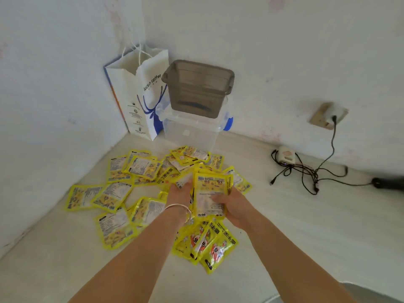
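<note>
While right hand [232,207] grips packets [210,189] (a stack), left hand [178,193] perhaps touches them.

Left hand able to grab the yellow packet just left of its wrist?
Probably not yet. The left hand is against the stack of packets that the right hand grips, fingers hidden behind it, seemingly steadying it. The packet by the wrist lies on top, uncovered, so once freed, likely yes.

A white Luckin Coffee paper bag [148,99] stands in the corner at eleven o'clock, just beside a clear storage box [192,132] at twelve that carries a smoky grey tub [196,90]. At two o'clock a wall socket [328,115] holds a plug, with tangled black cables [306,173] on the floor below.
</note>
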`<act>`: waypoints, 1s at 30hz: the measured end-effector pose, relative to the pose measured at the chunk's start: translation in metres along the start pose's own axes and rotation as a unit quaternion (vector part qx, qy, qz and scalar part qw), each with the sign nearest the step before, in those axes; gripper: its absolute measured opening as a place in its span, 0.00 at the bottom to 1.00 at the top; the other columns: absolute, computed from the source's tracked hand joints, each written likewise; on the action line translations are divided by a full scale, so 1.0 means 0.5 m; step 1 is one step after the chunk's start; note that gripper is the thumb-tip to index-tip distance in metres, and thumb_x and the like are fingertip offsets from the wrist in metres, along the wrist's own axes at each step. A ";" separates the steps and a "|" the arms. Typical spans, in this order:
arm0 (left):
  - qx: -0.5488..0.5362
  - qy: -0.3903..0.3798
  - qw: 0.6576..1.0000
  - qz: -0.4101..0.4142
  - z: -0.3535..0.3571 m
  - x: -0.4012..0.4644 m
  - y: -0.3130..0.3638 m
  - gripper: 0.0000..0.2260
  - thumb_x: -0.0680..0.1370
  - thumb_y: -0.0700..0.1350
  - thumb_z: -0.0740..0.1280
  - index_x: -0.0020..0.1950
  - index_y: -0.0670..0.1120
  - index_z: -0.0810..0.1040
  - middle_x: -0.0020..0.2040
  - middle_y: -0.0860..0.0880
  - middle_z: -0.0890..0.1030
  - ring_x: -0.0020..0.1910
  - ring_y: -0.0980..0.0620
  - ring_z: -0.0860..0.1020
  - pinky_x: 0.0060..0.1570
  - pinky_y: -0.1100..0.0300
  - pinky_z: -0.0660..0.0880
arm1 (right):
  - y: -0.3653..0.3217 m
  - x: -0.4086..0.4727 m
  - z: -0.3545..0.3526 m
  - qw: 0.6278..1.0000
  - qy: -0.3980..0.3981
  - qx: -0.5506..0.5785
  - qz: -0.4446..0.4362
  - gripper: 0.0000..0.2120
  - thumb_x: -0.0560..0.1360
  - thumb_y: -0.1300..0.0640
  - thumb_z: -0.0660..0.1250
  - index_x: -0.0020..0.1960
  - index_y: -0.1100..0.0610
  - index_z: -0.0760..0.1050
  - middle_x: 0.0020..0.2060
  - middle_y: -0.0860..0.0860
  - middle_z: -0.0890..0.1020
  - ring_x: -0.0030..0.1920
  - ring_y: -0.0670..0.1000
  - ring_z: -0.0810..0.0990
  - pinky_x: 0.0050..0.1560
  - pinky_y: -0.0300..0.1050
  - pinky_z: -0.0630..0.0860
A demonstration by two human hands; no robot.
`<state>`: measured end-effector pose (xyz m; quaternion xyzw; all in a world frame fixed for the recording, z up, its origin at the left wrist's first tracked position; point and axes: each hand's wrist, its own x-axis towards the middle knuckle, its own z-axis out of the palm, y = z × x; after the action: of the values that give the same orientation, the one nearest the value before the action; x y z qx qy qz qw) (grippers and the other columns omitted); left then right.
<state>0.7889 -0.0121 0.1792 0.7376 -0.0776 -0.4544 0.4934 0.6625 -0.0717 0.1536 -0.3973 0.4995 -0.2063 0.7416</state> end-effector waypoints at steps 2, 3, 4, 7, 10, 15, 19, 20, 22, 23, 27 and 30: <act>0.023 -0.037 0.999 0.019 0.050 -0.043 -0.016 0.27 0.79 0.50 0.60 0.75 0.43 0.58 0.69 0.41 0.70 0.65 0.40 0.71 0.62 0.47 0.70 | 0.013 -0.048 -0.057 0.998 0.048 0.020 -0.027 0.20 0.74 0.72 0.64 0.64 0.61 0.69 0.56 0.59 0.80 0.50 0.58 0.81 0.49 0.54 0.80; 0.031 -0.059 0.998 0.021 0.079 -0.063 -0.028 0.26 0.79 0.49 0.61 0.74 0.43 0.59 0.68 0.42 0.71 0.64 0.40 0.72 0.61 0.47 0.71 | 0.019 -0.078 -0.086 0.996 0.068 0.028 -0.042 0.18 0.74 0.72 0.64 0.62 0.61 0.70 0.54 0.58 0.81 0.48 0.57 0.81 0.46 0.52 0.80; 0.035 -0.084 0.995 0.029 0.108 -0.086 -0.039 0.24 0.79 0.48 0.61 0.73 0.43 0.61 0.66 0.42 0.73 0.61 0.41 0.73 0.59 0.48 0.72 | 0.024 -0.111 -0.115 0.994 0.090 0.037 -0.057 0.15 0.74 0.71 0.63 0.59 0.60 0.72 0.51 0.58 0.82 0.46 0.57 0.82 0.41 0.49 0.80; -0.005 -0.174 0.984 0.032 0.195 -0.165 -0.074 0.22 0.77 0.46 0.65 0.69 0.50 0.64 0.51 0.45 0.78 0.46 0.44 0.78 0.44 0.51 0.75 | 0.055 -0.210 -0.209 0.979 0.171 0.071 -0.088 0.10 0.74 0.69 0.65 0.50 0.56 0.76 0.43 0.56 0.83 0.40 0.56 0.82 0.33 0.44 0.77; 0.026 -0.244 0.969 -0.024 0.290 -0.234 -0.130 0.27 0.69 0.51 0.71 0.66 0.48 0.68 0.51 0.42 0.81 0.46 0.43 0.81 0.46 0.48 0.78 | 0.102 -0.300 -0.306 0.951 0.269 0.110 -0.100 0.08 0.73 0.66 0.68 0.50 0.57 0.77 0.44 0.59 0.83 0.39 0.59 0.81 0.33 0.48 0.76; 0.050 -0.351 0.930 -0.099 0.427 -0.383 -0.222 0.03 0.74 0.41 0.69 0.44 0.42 0.78 0.34 0.43 0.81 0.35 0.45 0.78 0.41 0.53 0.76 | 0.188 -0.451 -0.469 0.900 0.361 0.220 -0.103 0.13 0.71 0.66 0.70 0.55 0.59 0.76 0.47 0.58 0.83 0.46 0.61 0.83 0.48 0.61 0.79; 0.115 -0.418 0.894 -0.110 0.554 -0.506 -0.309 0.01 0.75 0.39 0.67 0.45 0.41 0.77 0.29 0.45 0.83 0.37 0.45 0.78 0.45 0.50 0.76 | 0.254 -0.578 -0.606 0.862 0.394 0.297 -0.120 0.13 0.73 0.68 0.67 0.57 0.60 0.74 0.45 0.59 0.83 0.42 0.59 0.82 0.37 0.49 0.78; 0.131 -0.430 0.887 -0.108 0.586 -0.539 -0.332 0.01 0.76 0.38 0.66 0.44 0.41 0.77 0.26 0.46 0.82 0.37 0.45 0.78 0.43 0.51 0.76 | 0.271 -0.609 -0.642 0.854 0.400 0.309 -0.123 0.13 0.73 0.69 0.66 0.56 0.60 0.75 0.44 0.58 0.82 0.41 0.58 0.81 0.37 0.48 0.77; 0.163 -0.447 0.874 -0.100 0.646 -0.603 -0.378 0.02 0.75 0.39 0.67 0.44 0.41 0.78 0.26 0.47 0.82 0.37 0.46 0.78 0.47 0.50 0.77 | 0.307 -0.666 -0.709 0.838 0.418 0.327 -0.124 0.14 0.73 0.69 0.66 0.58 0.62 0.75 0.43 0.58 0.82 0.41 0.59 0.81 0.42 0.51 0.76; 0.176 -0.454 0.869 -0.095 0.674 -0.631 -0.401 0.03 0.75 0.39 0.68 0.46 0.41 0.79 0.30 0.46 0.83 0.38 0.46 0.78 0.51 0.49 0.77 | 0.325 -0.692 -0.741 0.830 0.427 0.336 -0.122 0.14 0.73 0.69 0.66 0.58 0.63 0.75 0.42 0.58 0.82 0.40 0.59 0.81 0.44 0.53 0.76; 0.215 -0.479 0.845 -0.103 0.779 -0.711 -0.493 0.01 0.74 0.39 0.69 0.45 0.42 0.79 0.34 0.46 0.83 0.35 0.48 0.80 0.43 0.54 0.79 | 0.387 -0.777 -0.860 0.798 0.453 0.384 -0.106 0.08 0.74 0.68 0.66 0.52 0.59 0.73 0.40 0.56 0.80 0.38 0.56 0.80 0.33 0.47 0.77; 0.243 -0.487 0.832 -0.111 0.842 -0.758 -0.552 0.03 0.74 0.40 0.69 0.41 0.44 0.78 0.27 0.49 0.81 0.25 0.52 0.79 0.24 0.64 0.75 | 0.430 -0.809 -0.933 0.766 0.486 0.412 -0.088 0.13 0.75 0.64 0.67 0.59 0.60 0.72 0.41 0.55 0.79 0.37 0.54 0.78 0.31 0.43 0.72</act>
<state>0.1643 0.0624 0.1416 0.5208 -0.3337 -0.7727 0.1428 0.0526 0.1628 0.1297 0.0579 0.6227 -0.6224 0.4706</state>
